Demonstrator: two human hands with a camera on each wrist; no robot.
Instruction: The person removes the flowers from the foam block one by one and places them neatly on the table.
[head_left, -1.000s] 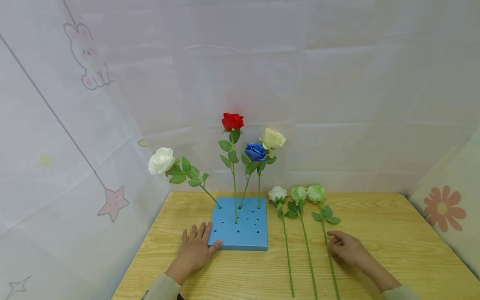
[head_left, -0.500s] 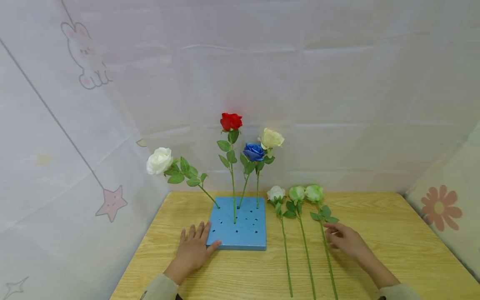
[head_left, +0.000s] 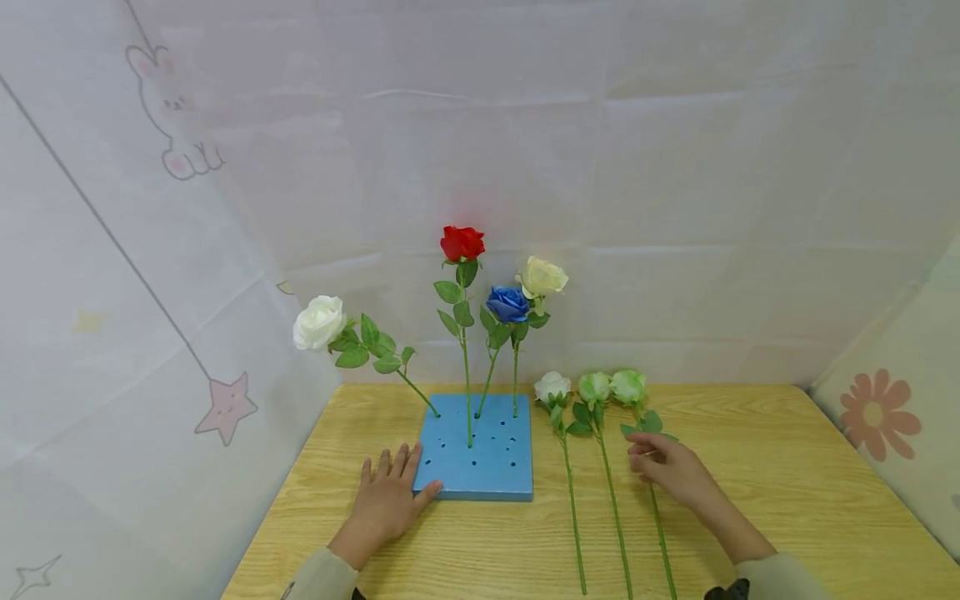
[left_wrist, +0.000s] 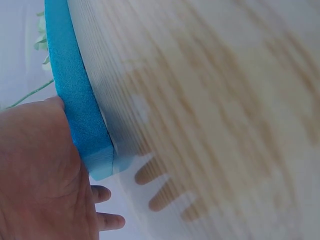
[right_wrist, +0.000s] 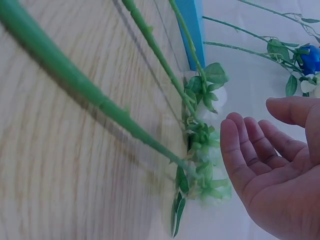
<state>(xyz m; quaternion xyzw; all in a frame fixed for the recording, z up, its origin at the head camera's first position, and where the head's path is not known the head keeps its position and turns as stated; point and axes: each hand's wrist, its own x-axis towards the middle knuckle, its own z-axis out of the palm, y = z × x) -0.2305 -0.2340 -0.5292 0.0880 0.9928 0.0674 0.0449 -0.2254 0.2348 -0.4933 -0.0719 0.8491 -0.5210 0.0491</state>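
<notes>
I see left hand (head_left: 384, 504), fingers spread, against blue block (head_left: 483, 479) at near-left corner; right hand (head_left: 669, 471), half-open, over stem (head_left: 661, 533) of rightmost green rose (head_left: 628, 386) lying on tabletop (head_left: 787, 475); both hold nothing

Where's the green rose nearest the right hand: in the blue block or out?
Out: the green rose lies on the table, apart from the blue block.

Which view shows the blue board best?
Head: nearly the whole holed top of the blue board shows. Left wrist shows only a side and corner, partly behind the left hand; right wrist, just a strip.
</notes>
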